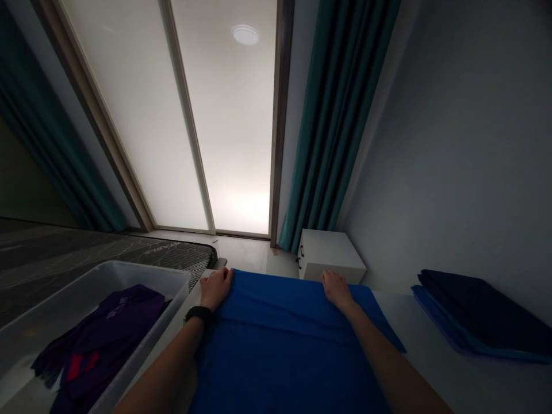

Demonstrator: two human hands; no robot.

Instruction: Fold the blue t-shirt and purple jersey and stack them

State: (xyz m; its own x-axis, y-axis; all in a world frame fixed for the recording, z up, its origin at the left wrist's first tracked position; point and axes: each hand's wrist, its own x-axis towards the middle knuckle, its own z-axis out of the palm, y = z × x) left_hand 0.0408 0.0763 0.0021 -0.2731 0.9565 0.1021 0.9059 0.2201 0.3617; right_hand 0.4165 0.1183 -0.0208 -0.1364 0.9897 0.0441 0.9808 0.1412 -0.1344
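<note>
A blue cloth (276,356) lies spread on a white table (431,359), with a fold running across it near the far edge. My left hand (215,287) is curled over the cloth's far left corner, and a black wristband (197,315) circles that wrist. My right hand (337,289) holds the far edge further right, its fingers bent over the fabric. The cloth's near end runs out of view at the bottom.
To the left stands a white plastic bin (103,293) holding a purple garment (112,339). A stack of folded dark blue cloth (474,316) lies at the table's right. Beyond stand a white cabinet (330,253), a dark mattress (86,259), teal curtains (340,115) and frosted glass doors (190,115).
</note>
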